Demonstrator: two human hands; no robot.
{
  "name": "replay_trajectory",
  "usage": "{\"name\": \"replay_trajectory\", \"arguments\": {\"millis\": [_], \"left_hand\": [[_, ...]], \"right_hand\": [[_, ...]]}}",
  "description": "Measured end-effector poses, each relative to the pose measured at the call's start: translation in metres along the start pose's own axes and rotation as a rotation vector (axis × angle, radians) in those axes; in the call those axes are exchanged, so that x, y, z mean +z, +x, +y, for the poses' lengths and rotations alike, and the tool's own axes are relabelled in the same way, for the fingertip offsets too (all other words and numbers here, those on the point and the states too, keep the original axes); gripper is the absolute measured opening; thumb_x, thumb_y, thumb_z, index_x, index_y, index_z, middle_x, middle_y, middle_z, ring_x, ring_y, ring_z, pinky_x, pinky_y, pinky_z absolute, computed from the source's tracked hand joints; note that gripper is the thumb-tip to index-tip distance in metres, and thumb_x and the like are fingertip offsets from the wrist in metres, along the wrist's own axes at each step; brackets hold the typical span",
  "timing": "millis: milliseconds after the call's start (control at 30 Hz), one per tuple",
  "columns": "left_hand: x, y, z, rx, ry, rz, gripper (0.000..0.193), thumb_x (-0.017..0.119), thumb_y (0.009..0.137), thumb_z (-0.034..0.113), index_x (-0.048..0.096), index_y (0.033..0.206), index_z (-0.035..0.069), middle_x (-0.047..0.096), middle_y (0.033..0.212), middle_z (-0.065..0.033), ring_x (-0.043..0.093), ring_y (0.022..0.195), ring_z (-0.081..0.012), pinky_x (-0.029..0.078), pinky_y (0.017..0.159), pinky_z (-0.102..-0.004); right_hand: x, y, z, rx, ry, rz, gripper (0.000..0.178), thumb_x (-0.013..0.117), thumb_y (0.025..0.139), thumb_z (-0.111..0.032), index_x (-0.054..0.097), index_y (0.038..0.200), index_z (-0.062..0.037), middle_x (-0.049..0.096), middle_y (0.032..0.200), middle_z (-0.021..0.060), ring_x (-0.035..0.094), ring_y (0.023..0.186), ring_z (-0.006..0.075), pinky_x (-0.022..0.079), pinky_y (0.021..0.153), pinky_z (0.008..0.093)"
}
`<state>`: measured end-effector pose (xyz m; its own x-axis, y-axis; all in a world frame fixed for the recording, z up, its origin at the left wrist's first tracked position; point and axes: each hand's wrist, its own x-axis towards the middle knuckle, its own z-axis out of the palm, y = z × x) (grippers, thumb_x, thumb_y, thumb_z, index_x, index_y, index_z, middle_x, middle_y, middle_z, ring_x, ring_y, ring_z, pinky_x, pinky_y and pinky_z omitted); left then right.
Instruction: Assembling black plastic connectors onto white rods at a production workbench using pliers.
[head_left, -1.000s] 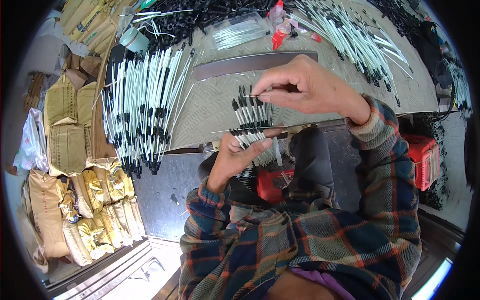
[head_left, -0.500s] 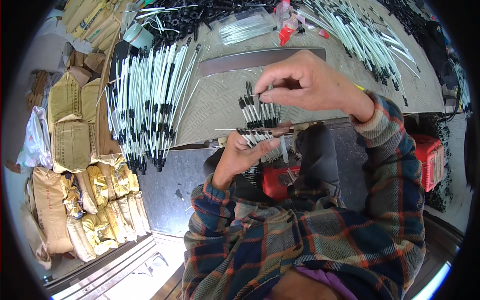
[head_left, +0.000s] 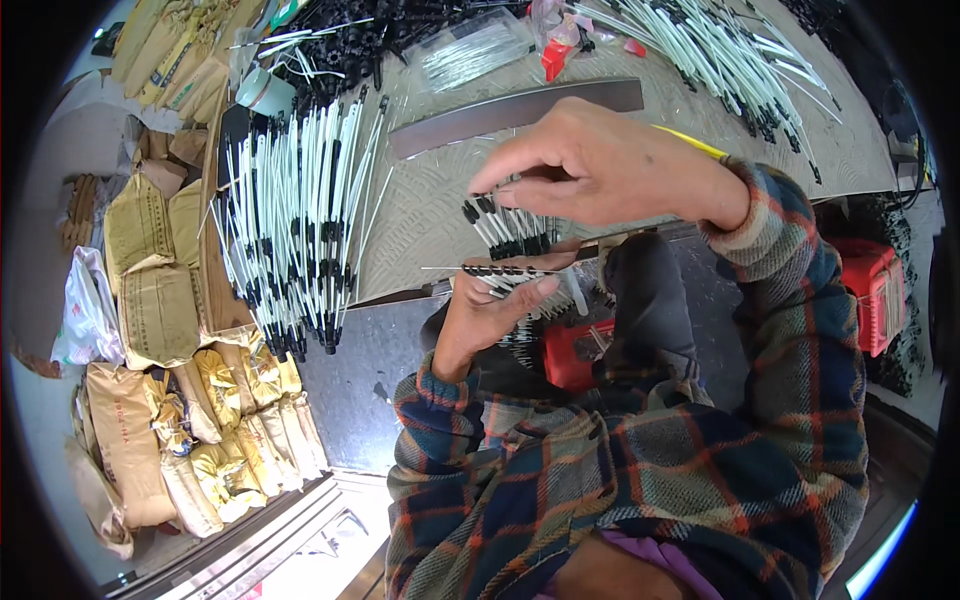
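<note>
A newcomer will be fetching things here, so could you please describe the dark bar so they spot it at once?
Above the bench, find the person's right hand. Just beyond it, partly hidden by it, the bar lies slightly slanted, its right end farther away. It is broad and flat, unlike the thin white rods piled to either side.

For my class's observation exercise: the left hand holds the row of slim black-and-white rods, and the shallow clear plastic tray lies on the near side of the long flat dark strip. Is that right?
Not quite: the tray lies on the far side of the strip, as the head view shows. The left hand does hold the row of rods.
</note>
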<state>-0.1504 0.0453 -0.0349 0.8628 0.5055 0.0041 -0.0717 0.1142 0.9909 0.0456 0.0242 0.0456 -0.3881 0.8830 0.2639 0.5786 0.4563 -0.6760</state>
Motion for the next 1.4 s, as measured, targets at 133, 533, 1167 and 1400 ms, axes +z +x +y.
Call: {"name": "replay_trajectory", "arguments": {"millis": [133,533,1167,1400], "left_hand": [[0.002,0.002,-0.002,-0.008,-0.024,0.004,0.024,0.062,0.078,0.005,0.061,0.101,-0.003,0.060,0.107,-0.0150,0.056,0.100,-0.0187,0.043,0.087,-0.0300],[-0.002,0.001,-0.006,0.007,-0.025,0.002,0.023,0.061,0.078,0.003,0.061,0.100,-0.004,0.060,0.105,-0.0173,0.056,0.100,-0.0217,0.043,0.088,-0.0314],[-0.012,-0.002,-0.005,-0.001,-0.105,-0.062,0.028,0.061,0.078,0.004,0.059,0.104,-0.004,0.060,0.107,-0.0165,0.055,0.102,-0.0213,0.042,0.088,-0.0303],[-0.015,0.000,-0.005,0.001,-0.022,-0.110,0.027,0.061,0.078,0.004,0.060,0.103,-0.004,0.060,0.106,-0.0168,0.055,0.102,-0.0210,0.042,0.088,-0.0306]], "right_hand": [[-0.004,-0.005,0.004,-0.059,0.104,-0.011,0.020,0.055,0.081,-0.007,0.060,0.100,-0.0008,0.048,0.055,0.0100,0.035,0.045,0.0113,0.027,0.043,0.0290],[0.006,-0.006,0.006,0.022,0.226,0.068,0.019,0.055,0.082,-0.009,0.060,0.097,0.0007,0.058,0.065,0.0071,0.044,0.051,0.0101,0.035,0.048,0.0269],[0.006,0.000,0.009,-0.078,0.184,-0.015,0.020,0.056,0.082,-0.009,0.060,0.099,-0.0004,0.062,0.073,0.0110,0.050,0.057,0.0097,0.040,0.052,0.0245],[0.014,-0.001,0.009,-0.053,0.236,0.087,0.019,0.060,0.080,-0.013,0.059,0.094,-0.0008,0.051,0.057,0.0053,0.041,0.049,0.0090,0.034,0.046,0.0251]]}}
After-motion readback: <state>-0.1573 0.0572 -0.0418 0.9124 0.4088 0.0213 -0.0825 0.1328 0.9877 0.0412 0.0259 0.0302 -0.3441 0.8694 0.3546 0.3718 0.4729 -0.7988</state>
